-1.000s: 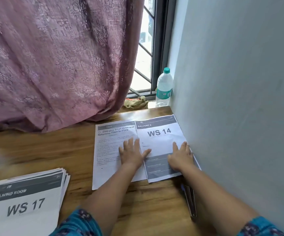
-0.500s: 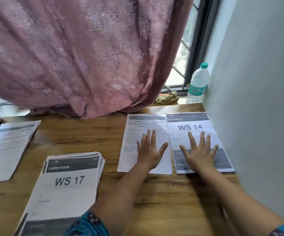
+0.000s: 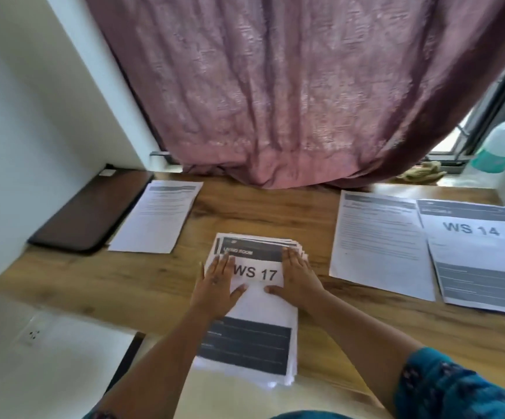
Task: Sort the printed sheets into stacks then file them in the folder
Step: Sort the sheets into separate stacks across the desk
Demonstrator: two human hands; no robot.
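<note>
paper stacks (image 3: 252,300): 4 | folder (image 3: 92,214): 1 | bottle (image 3: 501,148): 1

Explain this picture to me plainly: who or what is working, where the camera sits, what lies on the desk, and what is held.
No machine here: a person works with two bare hands, filmed by a camera worn on the head that looks down. The left hand and right hand rest flat, fingers straight, on the fanned stack of white printed sheets headed WS 17, which overhangs the near edge of the brown wooden desk. Nothing is gripped. To the right lie a white text sheet and a grey-banded sheet headed WS 14; to the left, another white sheet and a dark brown folder.
</note>
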